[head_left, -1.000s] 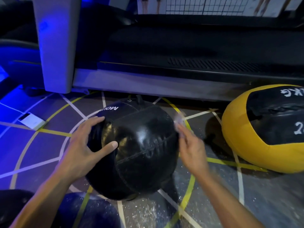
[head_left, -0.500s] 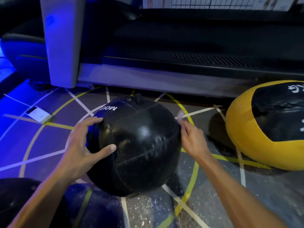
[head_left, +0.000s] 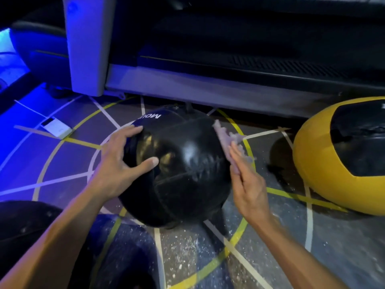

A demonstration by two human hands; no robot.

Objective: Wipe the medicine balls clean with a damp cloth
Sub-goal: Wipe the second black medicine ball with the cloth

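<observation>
The left hand (head_left: 116,174) spreads open fingers on the black ball (head_left: 177,170) to steady it, while on the ball's right side the right hand (head_left: 248,184) presses the cloth (head_left: 226,138) with flat fingers to wipe

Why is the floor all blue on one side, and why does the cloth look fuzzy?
Head view: blue light washes the floor at left; the pale cloth under the right hand is smeared by motion blur; white glare shines on the black ball.

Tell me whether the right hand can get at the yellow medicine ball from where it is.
Probably yes. The right hand presses the cloth against the black ball, and only bare floor lies between it and the yellow medicine ball on its right.
</observation>
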